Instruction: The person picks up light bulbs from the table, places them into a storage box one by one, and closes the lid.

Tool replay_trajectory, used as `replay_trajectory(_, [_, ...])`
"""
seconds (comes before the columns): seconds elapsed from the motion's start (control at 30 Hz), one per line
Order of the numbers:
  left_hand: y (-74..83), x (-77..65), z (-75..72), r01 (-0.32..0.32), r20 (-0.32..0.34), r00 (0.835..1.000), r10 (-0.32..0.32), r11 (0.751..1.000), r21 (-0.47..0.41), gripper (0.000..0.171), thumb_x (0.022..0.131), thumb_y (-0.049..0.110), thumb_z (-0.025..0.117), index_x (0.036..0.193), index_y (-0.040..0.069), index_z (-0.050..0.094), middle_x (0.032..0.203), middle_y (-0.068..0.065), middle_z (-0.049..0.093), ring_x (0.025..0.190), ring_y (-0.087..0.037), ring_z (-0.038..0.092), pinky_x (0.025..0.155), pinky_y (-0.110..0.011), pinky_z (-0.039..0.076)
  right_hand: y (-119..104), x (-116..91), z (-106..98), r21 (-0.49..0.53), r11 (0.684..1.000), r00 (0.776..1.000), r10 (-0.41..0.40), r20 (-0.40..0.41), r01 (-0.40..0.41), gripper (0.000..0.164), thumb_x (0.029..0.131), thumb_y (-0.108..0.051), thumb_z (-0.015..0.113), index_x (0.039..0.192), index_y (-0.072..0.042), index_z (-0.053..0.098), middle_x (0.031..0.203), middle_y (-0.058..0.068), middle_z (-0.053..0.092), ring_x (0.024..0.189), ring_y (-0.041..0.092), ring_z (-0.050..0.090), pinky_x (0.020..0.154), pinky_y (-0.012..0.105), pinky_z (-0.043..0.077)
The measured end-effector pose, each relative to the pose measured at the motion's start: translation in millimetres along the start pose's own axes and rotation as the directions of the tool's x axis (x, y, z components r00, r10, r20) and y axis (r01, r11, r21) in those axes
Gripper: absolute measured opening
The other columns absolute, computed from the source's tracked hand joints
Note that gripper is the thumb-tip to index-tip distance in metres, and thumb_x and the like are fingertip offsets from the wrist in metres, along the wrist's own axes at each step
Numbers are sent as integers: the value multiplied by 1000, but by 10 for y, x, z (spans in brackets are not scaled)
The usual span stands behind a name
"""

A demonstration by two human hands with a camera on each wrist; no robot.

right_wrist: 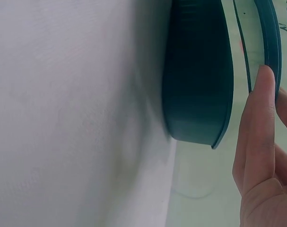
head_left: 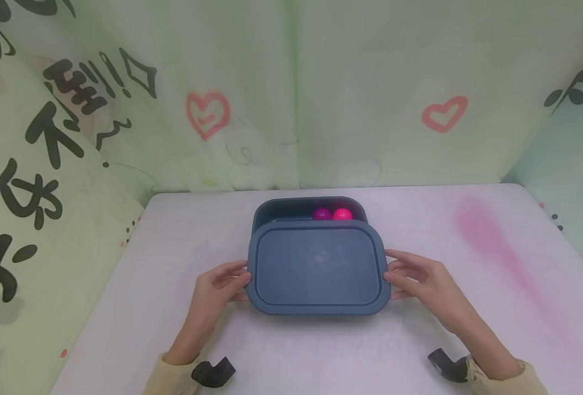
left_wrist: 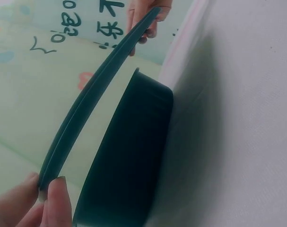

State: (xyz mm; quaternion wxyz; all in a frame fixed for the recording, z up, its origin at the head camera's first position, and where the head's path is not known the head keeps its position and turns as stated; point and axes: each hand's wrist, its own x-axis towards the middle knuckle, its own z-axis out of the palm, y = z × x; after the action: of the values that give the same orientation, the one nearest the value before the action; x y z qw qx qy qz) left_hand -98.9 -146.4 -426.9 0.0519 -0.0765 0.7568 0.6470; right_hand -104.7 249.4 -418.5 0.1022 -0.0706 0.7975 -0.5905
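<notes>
A flat blue-grey lid (head_left: 318, 269) with rounded corners is held between my two hands, one at each short side. My left hand (head_left: 218, 285) pinches its left edge between thumb and fingers. At the opposite edge my right hand (head_left: 420, 277) grips it the same way. Beneath and behind the lid stands a dark blue box (head_left: 281, 208) on the table; both wrist views show a gap between the lid (left_wrist: 93, 97) and the box (left_wrist: 129, 151). A purple ball (head_left: 322, 214) and a pink ball (head_left: 342, 214) show inside the box's back part. The lid hides the rest of the inside.
The box stands on a table with a white cloth (head_left: 138, 307), which bears a pink stain (head_left: 489, 230) at the right. Behind the table hangs a pale green curtain (head_left: 351, 66) with hearts and dark lettering. Black wrist straps (head_left: 213, 373) show near the sleeves.
</notes>
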Motion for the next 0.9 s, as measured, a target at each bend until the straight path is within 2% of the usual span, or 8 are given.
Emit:
replay_trajectory(0.23, [-20,44,-15,-2,-4,1000,2,1000,-10,41,86,26,77,123,11,69,111,-12,71,91,-17,70,74,-33,59,-15,26,11,11,1000,1000,-10,-8,10,59,94,-19,69,144,2,46,113,21,64,91,9,70,74,37,60])
replay_trajectory(0.4, [-26,88,-21,-12,-7,1000,12,1000,-11,40,87,24,77,123,9,69,110,-12,71,87,-17,70,74,-32,59,-31,58,25,13,1000,1000,-28,-11,28,57,94,-18,68,143,3,47,114,22,63,90,9,70,73,37,60])
replay_trajectory(0.67, [-35,169,-37,-15,-12,1000,15,1000,0,38,88,22,76,122,7,70,115,-13,70,87,-15,70,74,-30,59,-30,127,43,25,1000,1000,-3,-11,3,58,93,-20,70,143,1,48,115,19,61,87,13,71,74,37,60])
replay_trajectory(0.9, [-59,241,-34,-14,-18,1000,14,1000,7,37,88,20,76,122,6,70,110,-14,70,82,-15,70,73,-31,59,-29,176,62,46,999,1000,-5,-6,5,58,94,-18,68,144,2,47,119,24,57,86,12,71,75,37,60])
